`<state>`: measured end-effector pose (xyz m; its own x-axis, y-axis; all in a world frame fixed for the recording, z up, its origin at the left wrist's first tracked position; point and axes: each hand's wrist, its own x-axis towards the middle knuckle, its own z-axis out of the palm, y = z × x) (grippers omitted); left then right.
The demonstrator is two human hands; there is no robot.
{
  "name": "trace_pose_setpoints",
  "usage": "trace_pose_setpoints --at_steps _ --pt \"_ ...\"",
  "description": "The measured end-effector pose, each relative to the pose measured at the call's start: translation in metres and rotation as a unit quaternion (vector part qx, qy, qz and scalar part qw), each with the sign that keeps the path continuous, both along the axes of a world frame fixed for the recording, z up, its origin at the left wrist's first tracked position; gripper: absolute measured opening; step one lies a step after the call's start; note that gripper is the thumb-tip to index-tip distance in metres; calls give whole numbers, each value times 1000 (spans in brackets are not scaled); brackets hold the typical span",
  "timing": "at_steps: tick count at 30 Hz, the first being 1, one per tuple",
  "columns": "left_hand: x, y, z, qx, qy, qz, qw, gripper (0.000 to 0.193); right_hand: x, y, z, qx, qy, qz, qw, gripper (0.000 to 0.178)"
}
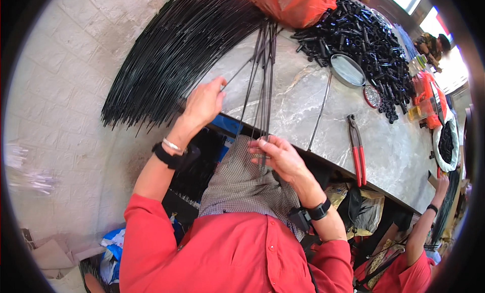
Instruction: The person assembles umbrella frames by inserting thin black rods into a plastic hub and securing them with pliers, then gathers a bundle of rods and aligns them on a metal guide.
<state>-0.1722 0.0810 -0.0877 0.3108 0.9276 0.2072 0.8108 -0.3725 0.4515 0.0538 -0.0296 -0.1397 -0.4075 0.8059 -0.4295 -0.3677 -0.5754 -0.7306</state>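
Note:
My left hand (pixel 204 103) is closed near the table's front edge, its fingers pinched on a thin black rod that slants up to the right. Several more thin black rods (pixel 259 85) fan out over the edge, their far ends meeting by a red plastic bag. Around the near ends of these rods, the fingers of my right hand (pixel 280 156) are curled, above my lap. To the left lies a big bundle of black rods (pixel 177 55), spread across the table and past its edge. One single rod (pixel 321 111) rests on the tabletop, right of my hands.
Red-handled pliers (pixel 357 151) lie on the grey marbled table (pixel 298 91). Behind them are a round shallow dish (pixel 347 70), a small red dish of metal bits (pixel 372 97) and a heap of black parts (pixel 358 40). A co-worker's arm (pixel 427 222) reaches in at right.

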Motion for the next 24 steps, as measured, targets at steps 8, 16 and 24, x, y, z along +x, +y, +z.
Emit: trace_pose_setpoints --at_steps 8,16,24 --pt "12 -81 -5 -10 14 -27 999 38 -44 -11 -25 -56 169 -4 984 34" --pt "19 -106 12 -117 -113 -74 984 27 -55 -4 -14 -9 111 -32 993 23" --pt "13 -60 45 8 165 -57 985 20 -47 -4 -9 -63 146 -60 985 25"
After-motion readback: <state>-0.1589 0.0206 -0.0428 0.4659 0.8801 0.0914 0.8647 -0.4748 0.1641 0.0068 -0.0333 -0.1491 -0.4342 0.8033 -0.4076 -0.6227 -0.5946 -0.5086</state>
